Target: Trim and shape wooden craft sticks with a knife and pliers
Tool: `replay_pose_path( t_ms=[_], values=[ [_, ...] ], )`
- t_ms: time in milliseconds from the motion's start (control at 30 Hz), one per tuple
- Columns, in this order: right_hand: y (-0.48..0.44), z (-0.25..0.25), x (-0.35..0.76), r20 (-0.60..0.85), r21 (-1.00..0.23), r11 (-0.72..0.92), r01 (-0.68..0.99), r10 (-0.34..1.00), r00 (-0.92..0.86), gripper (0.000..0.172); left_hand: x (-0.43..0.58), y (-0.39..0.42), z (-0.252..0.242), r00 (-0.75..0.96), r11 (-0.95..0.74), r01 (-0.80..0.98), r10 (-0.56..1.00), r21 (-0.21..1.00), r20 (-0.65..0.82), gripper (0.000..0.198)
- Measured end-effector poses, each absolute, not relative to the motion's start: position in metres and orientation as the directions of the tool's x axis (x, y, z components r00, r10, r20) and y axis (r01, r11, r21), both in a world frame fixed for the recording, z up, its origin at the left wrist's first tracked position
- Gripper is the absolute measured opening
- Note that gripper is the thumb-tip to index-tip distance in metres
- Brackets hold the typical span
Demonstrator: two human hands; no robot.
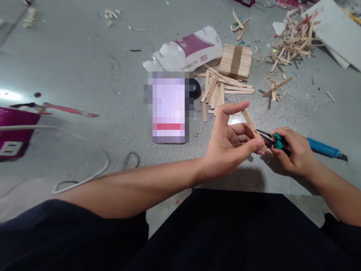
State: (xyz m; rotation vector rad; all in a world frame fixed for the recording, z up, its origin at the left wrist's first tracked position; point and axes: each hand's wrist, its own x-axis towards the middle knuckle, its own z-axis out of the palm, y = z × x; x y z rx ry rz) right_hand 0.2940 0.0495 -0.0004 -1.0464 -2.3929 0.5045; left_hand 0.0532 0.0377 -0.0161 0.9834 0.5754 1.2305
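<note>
My left hand (235, 137) pinches a wooden craft stick (249, 119) between thumb and fingers, holding it slantwise above the near part of the table. Closed around the green-and-black handles of a pair of pliers (278, 141) is my right hand (299, 150). The metal jaws of the pliers meet the craft stick near its middle; whether they bite into it I cannot tell. Loose craft sticks (214, 90) lie spread just beyond my left hand. A blue utility knife (323, 147) rests on the table beside my right hand.
A banded bundle of craft sticks (244, 62) lies behind the loose ones, next to a crumpled plastic bag (194, 49). A blurred-out screen (168, 107) stands left of my hand. Further right is a stick pile (300, 41). A white cable (105, 160) and purple power strip (17, 131) are left.
</note>
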Motion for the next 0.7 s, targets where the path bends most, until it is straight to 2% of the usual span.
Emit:
replay_pose_path(
  t_ms=[167,233,433,567,700],
  values=[
    [0.049,0.0,0.296,0.247,-0.486,0.628,0.608,0.766,-0.594,0.029,0.047,0.055,-0.014,0.115,-0.151,-0.423,0.969,0.893,0.218,0.042],
    [0.049,0.0,0.297,0.233,-0.484,0.626,0.612,0.766,-0.599,0.032,0.041,0.064,-0.012,0.091,-0.14,-0.351,0.979,0.926,0.182,0.04],
    [0.051,0.0,0.303,0.209,-0.499,0.611,0.614,0.773,-0.6,0.034,0.024,0.086,-0.001,0.308,-0.089,-0.157,0.942,0.984,0.135,0.05],
    [0.052,0.001,0.306,0.19,-0.515,0.609,0.604,0.768,-0.612,0.032,0.018,0.092,0.0,0.478,-0.017,-0.14,0.875,0.99,0.083,0.053],
    [0.052,0.003,0.306,0.201,-0.518,0.62,0.59,0.758,-0.62,0.031,0.019,0.09,-0.004,0.506,0.11,-0.225,0.862,0.968,0.02,0.051]
  ],
)
